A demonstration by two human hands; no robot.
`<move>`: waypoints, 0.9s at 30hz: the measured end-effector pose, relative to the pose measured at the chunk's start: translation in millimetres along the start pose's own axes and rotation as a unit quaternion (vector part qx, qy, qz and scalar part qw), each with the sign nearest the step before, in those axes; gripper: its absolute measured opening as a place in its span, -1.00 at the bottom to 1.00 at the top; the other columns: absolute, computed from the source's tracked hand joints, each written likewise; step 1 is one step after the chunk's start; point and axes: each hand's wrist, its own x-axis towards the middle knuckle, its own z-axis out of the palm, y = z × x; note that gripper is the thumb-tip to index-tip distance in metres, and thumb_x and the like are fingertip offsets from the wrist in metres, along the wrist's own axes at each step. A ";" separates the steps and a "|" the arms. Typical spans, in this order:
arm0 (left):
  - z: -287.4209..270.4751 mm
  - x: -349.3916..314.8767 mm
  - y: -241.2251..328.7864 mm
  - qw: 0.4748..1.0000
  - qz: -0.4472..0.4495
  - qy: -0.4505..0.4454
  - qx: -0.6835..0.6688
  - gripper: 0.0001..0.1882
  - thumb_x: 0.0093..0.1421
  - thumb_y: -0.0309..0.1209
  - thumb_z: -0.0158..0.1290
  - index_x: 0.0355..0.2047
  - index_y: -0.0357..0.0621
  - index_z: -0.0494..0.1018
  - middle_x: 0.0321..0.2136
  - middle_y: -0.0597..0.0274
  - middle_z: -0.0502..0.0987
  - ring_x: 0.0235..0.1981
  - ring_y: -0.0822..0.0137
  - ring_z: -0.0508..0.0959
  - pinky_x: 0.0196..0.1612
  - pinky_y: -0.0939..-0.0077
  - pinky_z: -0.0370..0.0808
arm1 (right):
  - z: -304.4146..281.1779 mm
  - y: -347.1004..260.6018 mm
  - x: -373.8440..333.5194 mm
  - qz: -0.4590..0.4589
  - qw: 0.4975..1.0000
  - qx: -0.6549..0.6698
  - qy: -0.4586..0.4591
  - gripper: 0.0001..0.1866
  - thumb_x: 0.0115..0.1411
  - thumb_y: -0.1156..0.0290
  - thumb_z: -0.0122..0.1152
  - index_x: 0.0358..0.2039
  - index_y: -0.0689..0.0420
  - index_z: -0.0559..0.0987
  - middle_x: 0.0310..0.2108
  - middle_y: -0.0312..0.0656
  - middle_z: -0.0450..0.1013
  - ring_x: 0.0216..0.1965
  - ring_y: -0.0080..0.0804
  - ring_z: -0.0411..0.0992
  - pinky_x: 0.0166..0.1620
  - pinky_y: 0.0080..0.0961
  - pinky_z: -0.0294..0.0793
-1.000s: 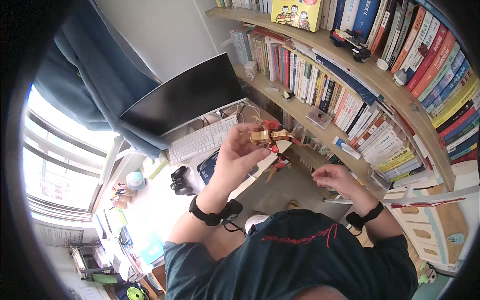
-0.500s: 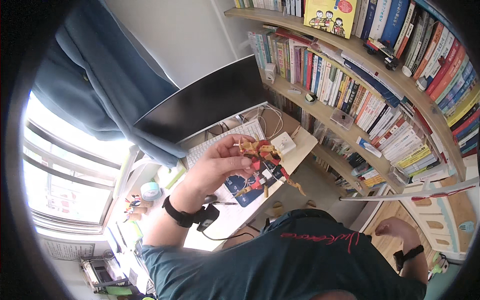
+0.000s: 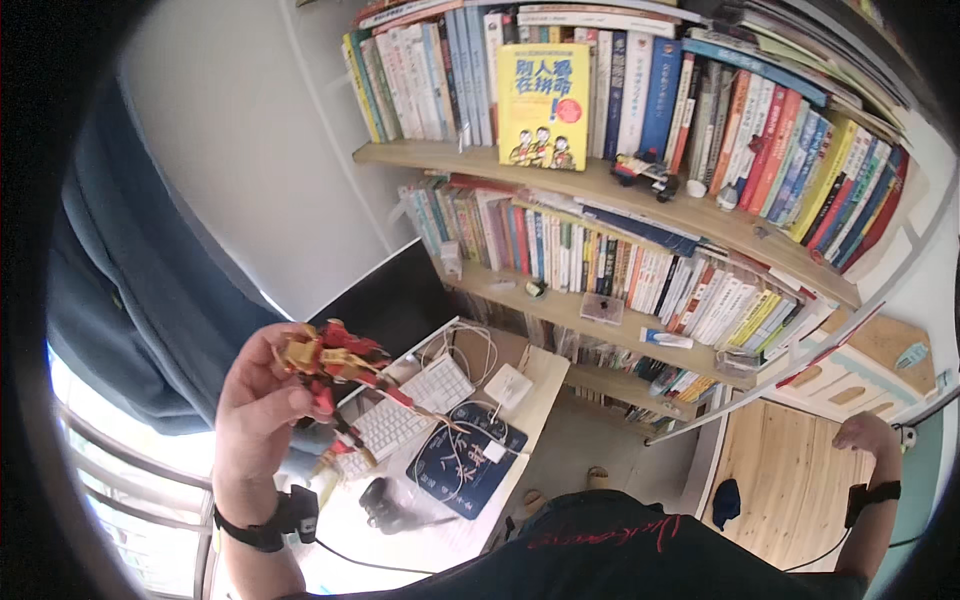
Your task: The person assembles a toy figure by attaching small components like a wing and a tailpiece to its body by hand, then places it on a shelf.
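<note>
My left hand (image 3: 256, 405) is raised at the left, thumb and fingers closed on a red and gold toy robot figure (image 3: 332, 362). The figure is tilted, its thin limbs spreading toward the lower right; my fingers cover part of it. Behind it in the view lie a white keyboard (image 3: 405, 410) and a dark monitor (image 3: 385, 300). My right hand (image 3: 866, 432) hangs far out at the right, above the wooden floor. Its fingers are loosely bent and seem apart, with nothing seen in them.
Bookshelves (image 3: 430, 155) full of books line the far side, with a small toy vehicle (image 3: 645, 175) on one board. A dark blue mat (image 3: 468, 460), cables and a white box (image 3: 508, 388) lie on the desk (image 3: 540, 400). A blue curtain (image 3: 130, 300) hangs at the left.
The view has swung toward the shelves. My left hand has carried the figure left, away from over the mat, and turned it. My right hand now appears farther out to the right.
</note>
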 end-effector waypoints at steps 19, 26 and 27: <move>148.4 149.4 49.2 0.963 0.239 -0.075 0.100 -0.47 0.09 -0.61 0.12 0.09 -0.16 0.31 -0.22 0.22 0.52 -0.22 0.45 0.54 -0.18 0.61 0.47 | -88.1 -117.2 -44.7 -0.290 0.927 0.100 0.214 -0.82 -0.10 0.58 0.36 -0.44 0.18 0.54 -0.45 -0.34 0.47 -0.41 -0.56 0.43 -0.28 -0.59 0.47; 184.3 156.0 33.1 0.949 0.285 -0.070 0.113 -0.48 0.06 -0.66 0.10 0.06 -0.16 0.31 -0.21 0.27 0.49 -0.26 0.48 0.50 -0.21 0.61 0.46 | -110.1 -144.8 -53.0 -0.405 0.855 -0.005 0.325 -0.76 -0.11 0.52 0.41 -0.38 0.18 0.56 -0.33 -0.22 0.43 -0.31 -0.42 0.45 -0.20 -0.51 0.47; 187.5 156.1 31.5 0.948 0.289 -0.083 0.103 -0.49 0.05 -0.67 0.11 0.05 -0.17 0.31 -0.20 0.26 0.49 -0.23 0.47 0.50 -0.18 0.59 0.47 | -112.1 -152.8 -57.8 -0.419 0.840 -0.038 0.343 -0.78 -0.10 0.51 0.41 -0.39 0.18 0.57 -0.32 -0.20 0.42 -0.30 -0.40 0.45 -0.19 -0.50 0.47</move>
